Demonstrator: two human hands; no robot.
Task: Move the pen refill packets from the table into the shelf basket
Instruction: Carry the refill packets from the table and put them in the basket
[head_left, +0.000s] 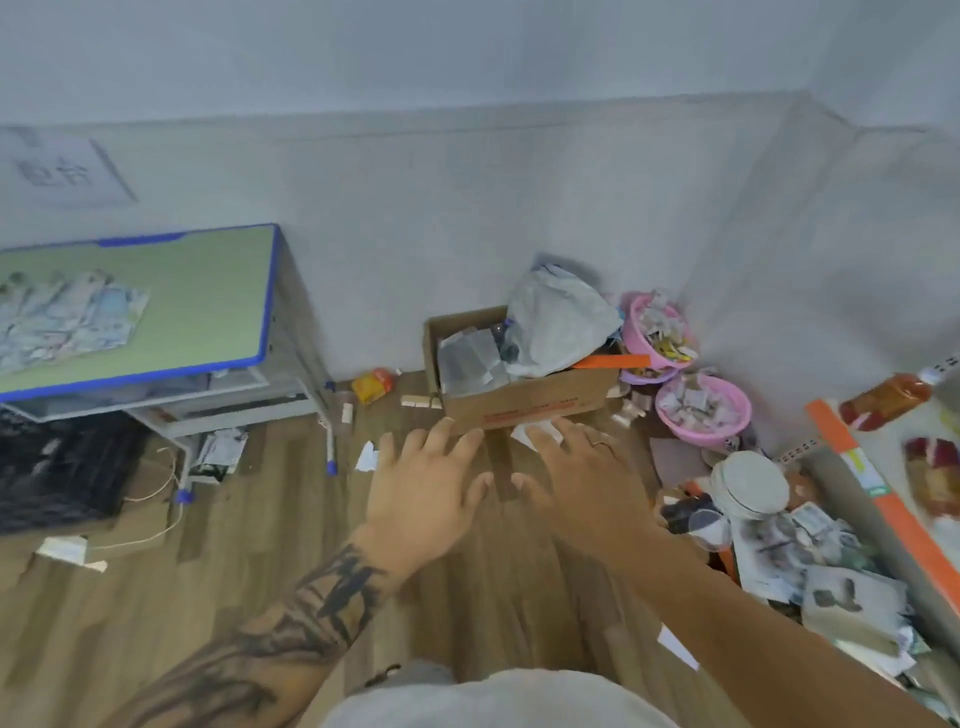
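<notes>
Both hands are held out in front of the body, palms down, over the wooden floor (249, 597). The left hand (423, 493) has its fingers spread and straight and holds nothing; the right hand (582, 483) is likewise flat with fingers apart and empty, a ring on one finger. The two hands are near each other but not touching. The pen refill packets (65, 322) lie in a loose spread on the green, blue-edged counter (208, 301) at the left, well apart from both hands; the picture is blurred, so single packets cannot be told apart. Ahead, against the wall, stands a cardboard box (519, 400) with a grey plastic bag (558, 317) in it. Just right of it sit pink baskets (701, 410) filled with small paper items. The edge of a shelf (878, 499) with an orange strip runs along the right.
</notes>
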